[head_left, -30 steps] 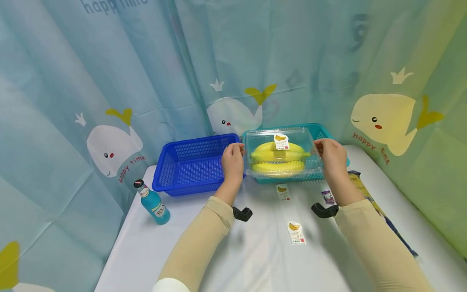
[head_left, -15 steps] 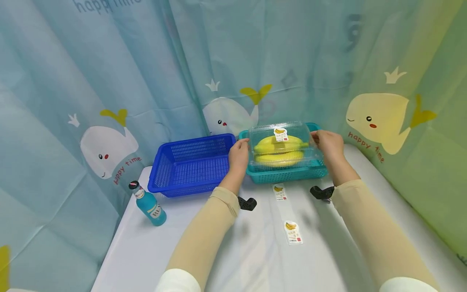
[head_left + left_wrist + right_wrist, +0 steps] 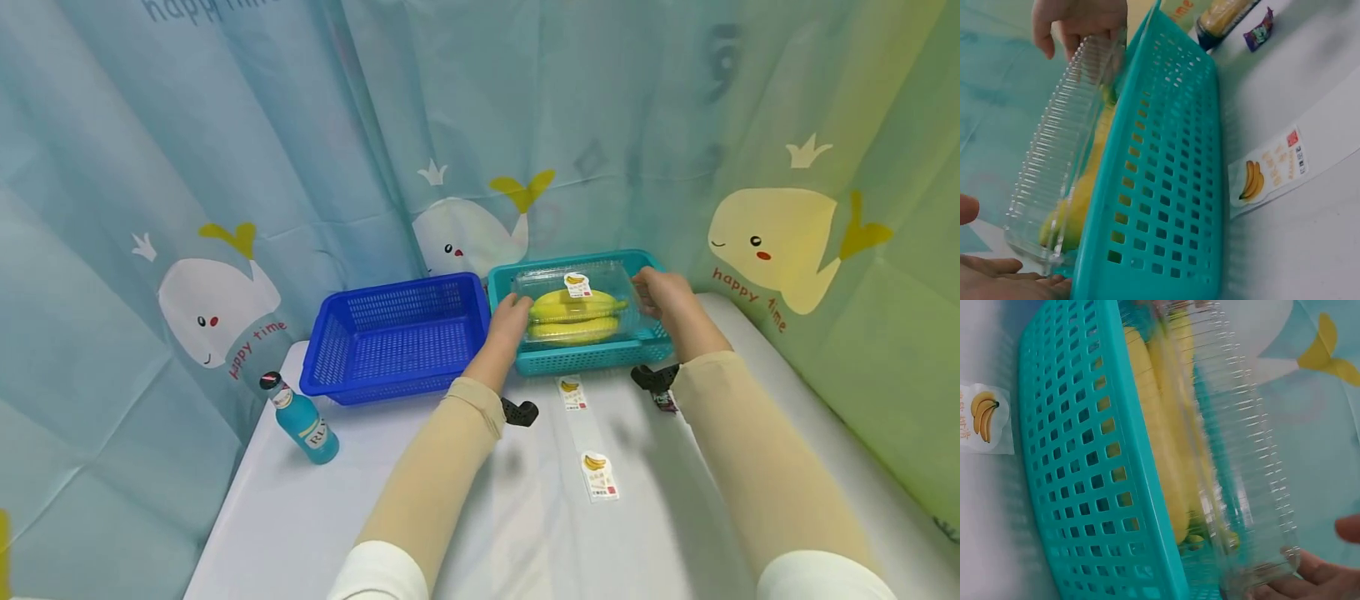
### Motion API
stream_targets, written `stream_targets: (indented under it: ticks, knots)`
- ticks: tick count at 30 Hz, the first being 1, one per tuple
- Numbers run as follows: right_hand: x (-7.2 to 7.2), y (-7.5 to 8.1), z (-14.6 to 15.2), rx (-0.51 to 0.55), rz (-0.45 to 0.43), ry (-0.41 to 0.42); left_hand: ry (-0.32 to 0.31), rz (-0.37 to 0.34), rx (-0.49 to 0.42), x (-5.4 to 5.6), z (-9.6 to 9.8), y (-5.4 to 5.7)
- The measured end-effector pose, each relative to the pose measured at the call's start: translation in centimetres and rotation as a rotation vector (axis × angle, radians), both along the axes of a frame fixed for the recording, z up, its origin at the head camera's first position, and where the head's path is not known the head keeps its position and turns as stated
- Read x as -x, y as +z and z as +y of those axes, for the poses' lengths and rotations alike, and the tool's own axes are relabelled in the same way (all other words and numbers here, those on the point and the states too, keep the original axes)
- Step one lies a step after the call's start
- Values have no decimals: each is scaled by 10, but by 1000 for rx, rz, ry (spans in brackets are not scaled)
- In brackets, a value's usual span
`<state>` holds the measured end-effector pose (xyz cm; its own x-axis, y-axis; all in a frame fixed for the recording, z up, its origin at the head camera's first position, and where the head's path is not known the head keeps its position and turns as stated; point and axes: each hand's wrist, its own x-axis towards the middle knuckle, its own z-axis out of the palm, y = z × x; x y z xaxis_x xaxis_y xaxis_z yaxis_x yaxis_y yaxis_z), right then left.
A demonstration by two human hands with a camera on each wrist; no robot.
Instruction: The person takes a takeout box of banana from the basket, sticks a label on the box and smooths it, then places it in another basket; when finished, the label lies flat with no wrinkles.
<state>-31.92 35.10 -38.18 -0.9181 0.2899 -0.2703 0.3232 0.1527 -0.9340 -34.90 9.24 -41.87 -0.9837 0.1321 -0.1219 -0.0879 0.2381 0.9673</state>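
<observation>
A clear plastic box point(image 3: 607, 287) with yellow bananas point(image 3: 573, 307) inside and a banana sticker on its lid sits in the teal basket point(image 3: 577, 360); its lid rises above the rim in both wrist views. My left hand point(image 3: 508, 327) is at the box's left end. In the left wrist view its fingers point(image 3: 1004, 278) lie fairly straight beside the box's lower corner, the thumb apart from the plastic. At the right end is my right hand point(image 3: 666, 298). Its fingers point(image 3: 1294, 584) touch the box corner in the right wrist view, and its thumb stands away.
Left of the teal basket stands a blue basket point(image 3: 397, 350). A blue bottle point(image 3: 306, 425) stands near the table's left side. Two banana labels, one nearer point(image 3: 598, 477), lie on the white table. A small purple packet point(image 3: 1259, 30) and a yellow-and-dark package point(image 3: 1222, 19) lie near the right arm.
The box of bananas has gone from above the teal basket down into it, both hands moving with it. In the last half second the left hand has shifted slightly right.
</observation>
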Motion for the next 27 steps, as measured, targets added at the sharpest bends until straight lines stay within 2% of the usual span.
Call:
stream_targets:
  ticks: [4, 6, 11, 17, 27]
  knots:
    - [3, -4, 6, 107, -35, 141, -27, -72, 24, 6, 6, -2]
    - [4, -6, 8, 179, -51, 182, -45, -108, 40, 8, 8, -2]
    - [4, -11, 10, 264, -70, 183, -97, -178, 84, 12, 12, -1]
    - [3, -17, 12, 243, -67, 174, -114, -241, 114, 14, 13, -2]
    - [3, -20, 9, 111, -94, 220, -151, -221, 109, 14, 12, -4]
